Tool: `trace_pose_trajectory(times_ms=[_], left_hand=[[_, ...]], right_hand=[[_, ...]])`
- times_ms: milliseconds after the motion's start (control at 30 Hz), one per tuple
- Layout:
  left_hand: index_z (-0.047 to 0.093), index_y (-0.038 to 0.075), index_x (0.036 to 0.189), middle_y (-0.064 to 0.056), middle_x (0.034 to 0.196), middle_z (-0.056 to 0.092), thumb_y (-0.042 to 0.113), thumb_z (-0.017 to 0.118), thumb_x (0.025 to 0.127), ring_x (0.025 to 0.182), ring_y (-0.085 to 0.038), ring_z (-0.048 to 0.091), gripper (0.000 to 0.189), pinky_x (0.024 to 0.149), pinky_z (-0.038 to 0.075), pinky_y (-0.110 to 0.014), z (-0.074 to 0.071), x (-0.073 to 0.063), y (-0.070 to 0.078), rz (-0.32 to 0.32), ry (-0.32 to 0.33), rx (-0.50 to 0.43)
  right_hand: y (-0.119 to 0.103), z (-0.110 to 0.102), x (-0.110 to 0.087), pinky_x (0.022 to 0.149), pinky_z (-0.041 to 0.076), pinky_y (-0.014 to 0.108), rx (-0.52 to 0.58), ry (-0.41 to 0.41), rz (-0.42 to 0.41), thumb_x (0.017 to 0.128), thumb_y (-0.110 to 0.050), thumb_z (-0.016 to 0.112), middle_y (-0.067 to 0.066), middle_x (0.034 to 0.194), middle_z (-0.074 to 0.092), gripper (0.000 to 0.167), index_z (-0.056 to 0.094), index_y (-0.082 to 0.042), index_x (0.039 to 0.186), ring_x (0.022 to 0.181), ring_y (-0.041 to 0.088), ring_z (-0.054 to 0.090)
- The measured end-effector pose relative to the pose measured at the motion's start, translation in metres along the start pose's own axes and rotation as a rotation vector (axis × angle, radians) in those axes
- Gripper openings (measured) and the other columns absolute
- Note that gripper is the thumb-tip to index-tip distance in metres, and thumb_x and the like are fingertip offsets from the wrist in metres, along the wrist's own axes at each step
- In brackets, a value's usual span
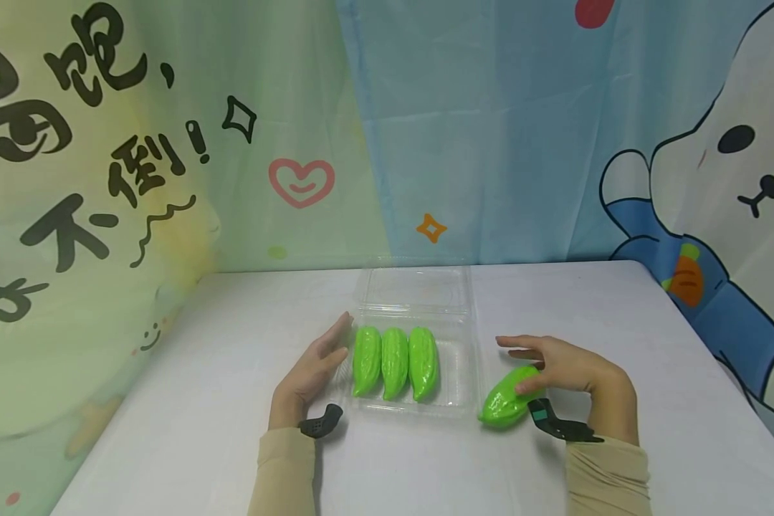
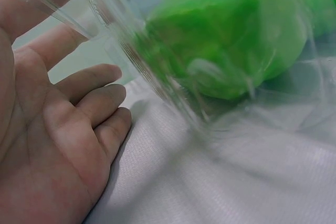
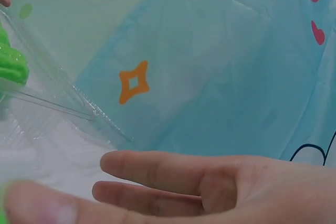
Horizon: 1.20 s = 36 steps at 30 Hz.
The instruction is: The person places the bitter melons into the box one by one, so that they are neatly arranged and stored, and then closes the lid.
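A clear plastic clamshell box (image 1: 458, 373) lies with its lid (image 1: 416, 290) folded back. Side by side in its left part are three glossy green bitter melons (image 1: 395, 364), tapered ends toward me. My left hand (image 1: 312, 369) is at the box's left wall, fingers extended along it; the left wrist view has its palm (image 2: 52, 150) beside the clear wall. Right of the box, another bitter melon (image 1: 504, 401) lies slanted. Over it is my right hand (image 1: 570, 369), thumb across its upper end. In the right wrist view the fingers (image 3: 152, 171) reach out straight, apart from the thumb (image 3: 58, 205).
A white cloth covers the table (image 1: 426, 473). Behind it hangs a printed curtain (image 1: 490, 143) with a bear and lettering. Dark wrist straps with cameras (image 1: 557, 426) sit on both wrists.
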<state>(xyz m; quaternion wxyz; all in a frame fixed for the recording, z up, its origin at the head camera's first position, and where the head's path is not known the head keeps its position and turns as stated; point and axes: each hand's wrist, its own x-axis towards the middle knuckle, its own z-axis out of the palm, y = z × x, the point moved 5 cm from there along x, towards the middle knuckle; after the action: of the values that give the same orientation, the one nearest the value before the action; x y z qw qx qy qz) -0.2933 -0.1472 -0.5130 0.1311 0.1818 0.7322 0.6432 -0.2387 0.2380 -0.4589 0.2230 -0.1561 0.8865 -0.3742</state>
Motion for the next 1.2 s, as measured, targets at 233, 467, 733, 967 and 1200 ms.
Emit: trace_pose_trajectory(times_ms=[233, 467, 733, 967, 1200], left_hand=[[0.023, 0.020, 0.152, 0.002, 0.160, 0.018, 0.009, 0.052, 0.095, 0.149, -0.017, 0.008, 0.065, 0.122, 0.001, -0.043, 0.000, 0.000, -0.001, 0.002, -0.011, -0.060], [0.023, 0.023, 0.152, 0.003, 0.159, 0.019, 0.009, 0.052, 0.095, 0.149, -0.017, 0.010, 0.065, 0.122, 0.003, -0.043, 0.001, 0.000, 0.000, 0.003, -0.009, -0.055], [0.024, 0.022, 0.152, 0.003, 0.159, 0.020, 0.010, 0.054, 0.094, 0.149, -0.018, 0.010, 0.066, 0.122, 0.003, -0.044, 0.000, 0.000, 0.000, 0.000, -0.007, -0.067], [0.022, 0.018, 0.152, -0.001, 0.160, 0.018, 0.010, 0.056, 0.093, 0.149, -0.019, 0.009, 0.069, 0.122, 0.003, -0.044, -0.001, 0.002, -0.003, -0.020, -0.005, -0.069], [0.021, 0.018, 0.152, -0.001, 0.160, 0.017, 0.017, 0.060, 0.092, 0.149, -0.021, 0.008, 0.072, 0.121, 0.003, -0.045, -0.002, 0.002, -0.004, -0.022, -0.001, -0.041]], right_hand=[[0.005, 0.002, 0.000, 0.103, 0.038, 0.060, 0.020, -0.026, 0.045, 0.070, -0.040, 0.081, 0.018, 0.142, 0.048, 0.085, 0.045, -0.014, 0.142, 0.133, 0.041, 0.041], [0.007, 0.002, -0.001, 0.102, 0.042, 0.058, 0.017, -0.048, -0.004, 0.072, -0.035, 0.081, 0.017, 0.141, 0.050, 0.079, 0.048, -0.008, 0.138, 0.130, 0.041, 0.044], [0.013, 0.003, 0.001, 0.102, 0.042, 0.056, 0.023, -0.046, -0.007, 0.072, -0.033, 0.081, 0.012, 0.132, 0.058, 0.071, 0.055, -0.007, 0.132, 0.125, 0.039, 0.049], [0.015, 0.002, 0.001, 0.101, 0.043, 0.056, 0.035, -0.027, 0.002, 0.073, -0.032, 0.081, 0.013, 0.133, 0.057, 0.067, 0.056, -0.007, 0.130, 0.124, 0.040, 0.050], [0.015, 0.000, 0.001, 0.102, 0.041, 0.059, 0.014, 0.017, 0.017, 0.075, -0.033, 0.078, 0.014, 0.132, 0.058, 0.059, 0.060, -0.010, 0.127, 0.124, 0.040, 0.050]])
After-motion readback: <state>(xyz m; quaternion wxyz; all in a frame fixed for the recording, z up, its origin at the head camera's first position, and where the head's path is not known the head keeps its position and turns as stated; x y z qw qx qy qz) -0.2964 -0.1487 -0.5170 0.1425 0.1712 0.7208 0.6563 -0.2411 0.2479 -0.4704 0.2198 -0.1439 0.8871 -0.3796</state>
